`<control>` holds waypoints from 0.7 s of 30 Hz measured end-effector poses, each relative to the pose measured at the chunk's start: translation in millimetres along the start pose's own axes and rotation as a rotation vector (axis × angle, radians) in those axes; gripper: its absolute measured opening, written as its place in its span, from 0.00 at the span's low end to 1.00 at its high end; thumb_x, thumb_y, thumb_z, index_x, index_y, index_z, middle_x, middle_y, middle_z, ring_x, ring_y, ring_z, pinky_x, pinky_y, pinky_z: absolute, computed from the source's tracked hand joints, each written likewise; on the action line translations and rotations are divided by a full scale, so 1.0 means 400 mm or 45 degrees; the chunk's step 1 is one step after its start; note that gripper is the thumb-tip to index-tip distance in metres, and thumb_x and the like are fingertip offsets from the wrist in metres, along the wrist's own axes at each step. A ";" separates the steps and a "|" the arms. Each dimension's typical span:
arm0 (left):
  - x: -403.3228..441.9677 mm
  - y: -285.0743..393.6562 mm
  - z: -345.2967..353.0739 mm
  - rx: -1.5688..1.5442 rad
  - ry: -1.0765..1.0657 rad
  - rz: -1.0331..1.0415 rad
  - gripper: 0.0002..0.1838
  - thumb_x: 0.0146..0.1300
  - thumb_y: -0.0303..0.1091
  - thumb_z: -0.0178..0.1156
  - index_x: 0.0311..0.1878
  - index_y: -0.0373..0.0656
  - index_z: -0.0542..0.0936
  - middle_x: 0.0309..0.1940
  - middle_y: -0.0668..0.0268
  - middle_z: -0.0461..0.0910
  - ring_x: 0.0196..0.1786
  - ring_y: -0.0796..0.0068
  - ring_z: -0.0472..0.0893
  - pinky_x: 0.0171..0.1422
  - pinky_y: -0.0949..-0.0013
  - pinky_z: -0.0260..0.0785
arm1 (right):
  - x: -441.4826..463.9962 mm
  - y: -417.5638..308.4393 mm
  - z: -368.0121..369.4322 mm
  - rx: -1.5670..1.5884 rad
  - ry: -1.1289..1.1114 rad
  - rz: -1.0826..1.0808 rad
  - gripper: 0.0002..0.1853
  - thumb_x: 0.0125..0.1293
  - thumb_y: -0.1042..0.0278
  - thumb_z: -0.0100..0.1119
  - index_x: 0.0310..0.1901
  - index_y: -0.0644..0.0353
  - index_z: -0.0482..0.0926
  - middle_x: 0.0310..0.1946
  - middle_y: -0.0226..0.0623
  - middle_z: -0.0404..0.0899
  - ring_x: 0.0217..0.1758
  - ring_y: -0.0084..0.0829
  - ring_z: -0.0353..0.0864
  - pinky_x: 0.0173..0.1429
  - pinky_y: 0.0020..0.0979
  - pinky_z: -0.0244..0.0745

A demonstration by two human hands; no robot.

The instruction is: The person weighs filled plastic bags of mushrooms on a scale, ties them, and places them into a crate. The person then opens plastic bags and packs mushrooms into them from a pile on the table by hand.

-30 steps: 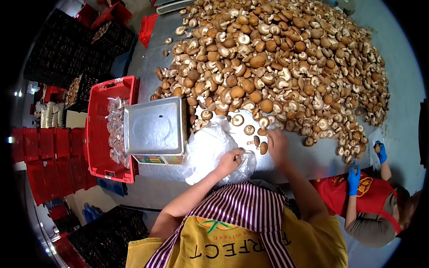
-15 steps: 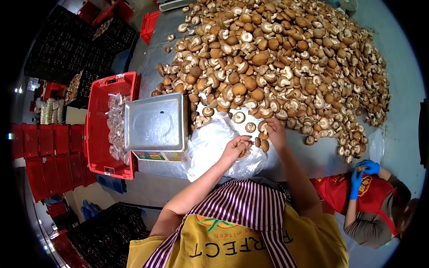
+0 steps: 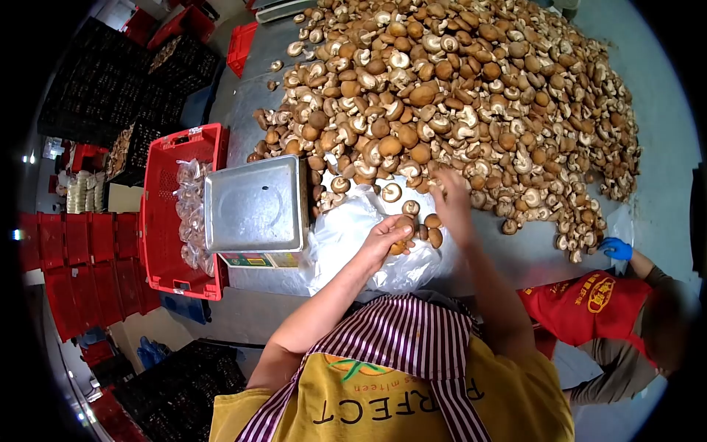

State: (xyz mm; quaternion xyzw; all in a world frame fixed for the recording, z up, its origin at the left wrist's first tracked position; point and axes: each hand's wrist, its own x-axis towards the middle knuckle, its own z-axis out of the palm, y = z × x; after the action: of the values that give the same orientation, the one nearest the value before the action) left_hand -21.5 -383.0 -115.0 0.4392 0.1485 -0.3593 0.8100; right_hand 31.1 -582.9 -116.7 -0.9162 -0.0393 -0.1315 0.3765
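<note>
Progress looks partial, judging by bagged shiitake (image 3: pixel 193 214) lined up inside red crate (image 3: pixel 158 221) on the left, against a big loose shiitake pile (image 3: pixel 471 96) left on metal desk (image 3: pixel 508 258). Clenched around shiitake with left grip (image 3: pixel 381 239), visible cap (image 3: pixel 398 247) poking out, just over slack white plastic bag (image 3: pixel 342 232). Seeing fingers of right grip (image 3: pixel 451 202) at near edge of pile, but can't make out whether grasping anything: blurred. Few loose shiitake (image 3: pixel 434 237) just right of left grip, between both. Tight on the left: scale (image 3: pixel 254 202) right beside bag. Bounded by pile on far side, by striped apron (image 3: pixel 398 324) at near desk edge. Roomier right of right grip, along bare metal toward co-worker's blue-gloved hand (image 3: pixel 617 249).
</note>
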 end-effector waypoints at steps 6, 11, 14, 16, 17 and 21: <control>-0.018 0.010 -0.007 0.138 0.042 0.057 0.15 0.66 0.31 0.63 0.55 0.44 0.76 0.45 0.65 0.82 0.45 0.69 0.84 0.44 0.66 0.80 | 0.018 0.037 -0.002 -0.457 -0.335 -0.177 0.25 0.61 0.71 0.60 0.62 0.57 0.71 0.60 0.40 0.71 0.66 0.42 0.66 0.68 0.43 0.60; -0.060 0.015 -0.049 0.021 0.009 -0.011 0.13 0.67 0.35 0.62 0.52 0.46 0.75 0.49 0.62 0.80 0.54 0.61 0.83 0.51 0.61 0.81 | -0.121 -0.013 -0.023 -0.373 -0.369 -0.341 0.15 0.61 0.73 0.58 0.50 0.61 0.81 0.55 0.40 0.76 0.64 0.40 0.69 0.67 0.46 0.61; -0.058 0.002 -0.070 -0.054 0.052 -0.053 0.14 0.67 0.43 0.62 0.48 0.45 0.75 0.47 0.59 0.81 0.51 0.59 0.83 0.49 0.60 0.82 | -0.161 -0.044 -0.026 -0.384 -0.396 -0.479 0.10 0.60 0.74 0.56 0.41 0.63 0.83 0.48 0.43 0.78 0.60 0.41 0.71 0.67 0.43 0.61; -0.057 0.004 -0.068 -0.102 0.138 -0.122 0.14 0.70 0.42 0.59 0.49 0.43 0.76 0.44 0.59 0.82 0.46 0.62 0.85 0.48 0.60 0.82 | -0.156 -0.064 -0.031 -0.009 -0.476 -0.242 0.10 0.63 0.75 0.52 0.42 0.64 0.82 0.43 0.44 0.79 0.53 0.41 0.75 0.61 0.43 0.65; -0.055 0.003 -0.063 -0.100 0.155 -0.104 0.15 0.70 0.44 0.58 0.47 0.41 0.76 0.40 0.57 0.82 0.42 0.62 0.85 0.44 0.60 0.81 | -0.140 -0.060 -0.017 -0.008 -0.278 -0.180 0.10 0.64 0.75 0.50 0.41 0.64 0.82 0.41 0.42 0.79 0.47 0.41 0.78 0.54 0.42 0.69; -0.043 0.005 -0.048 -0.035 0.060 -0.130 0.15 0.71 0.44 0.56 0.46 0.40 0.76 0.38 0.56 0.82 0.40 0.61 0.85 0.42 0.61 0.80 | 0.006 0.001 0.033 -0.154 -0.043 0.004 0.10 0.64 0.71 0.53 0.41 0.63 0.82 0.41 0.44 0.79 0.48 0.41 0.79 0.50 0.40 0.72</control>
State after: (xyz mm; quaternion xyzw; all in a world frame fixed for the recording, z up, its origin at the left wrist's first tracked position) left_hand -30.6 -359.0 -115.1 0.4282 0.1948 -0.3874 0.7929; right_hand 36.3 -574.0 -125.2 -0.9395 -0.0363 -0.1178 0.3197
